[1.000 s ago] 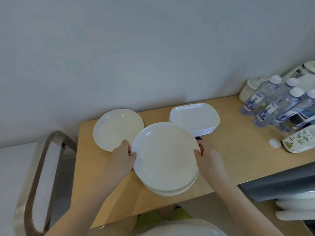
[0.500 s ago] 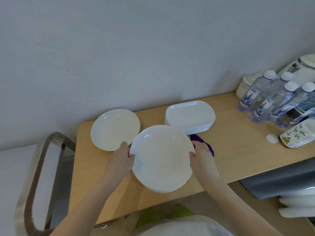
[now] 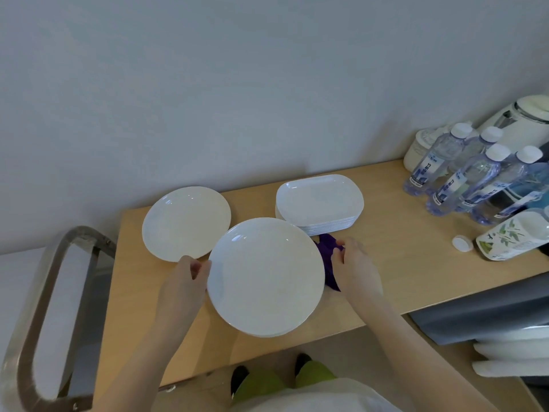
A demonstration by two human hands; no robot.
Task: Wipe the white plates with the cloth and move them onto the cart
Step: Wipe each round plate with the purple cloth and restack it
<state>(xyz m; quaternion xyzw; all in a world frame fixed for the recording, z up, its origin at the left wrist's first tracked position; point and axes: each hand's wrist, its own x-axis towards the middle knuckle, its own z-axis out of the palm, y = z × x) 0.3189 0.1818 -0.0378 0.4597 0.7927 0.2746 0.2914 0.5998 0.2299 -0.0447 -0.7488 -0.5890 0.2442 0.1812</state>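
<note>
A person stands at a light wooden table [image 3: 386,263] set against a pale wall, seen from above.

Three groups of white plates sit on the table. Nearest the front edge is a short stack of large round plates [image 3: 266,276], glossy and plain white; only the lower rims peek out beneath the top one, so the count in this stack cannot be told. Behind it to the left lies one single round plate [image 3: 186,223], just beside the stack. Behind to the right is a stack of rounded rectangular plates [image 3: 319,202], many thin rims showing at its side.

The left hand [image 3: 185,282] holds the left rim of the round stack, fingers curled at its edge. The right hand [image 3: 355,267] pinches a crumpled purple cloth [image 3: 326,252], which lies on the table between the round stack and the rectangular stack.

At the far left stands the metal handle of a cart [image 3: 44,307], beside the table's end.

At the table's right end stand four clear water bottles [image 3: 475,176] with white caps, one loose white cap [image 3: 462,243], a leaf-printed packet [image 3: 512,237], a white jar [image 3: 420,148] and a white kettle [image 3: 525,114].
</note>
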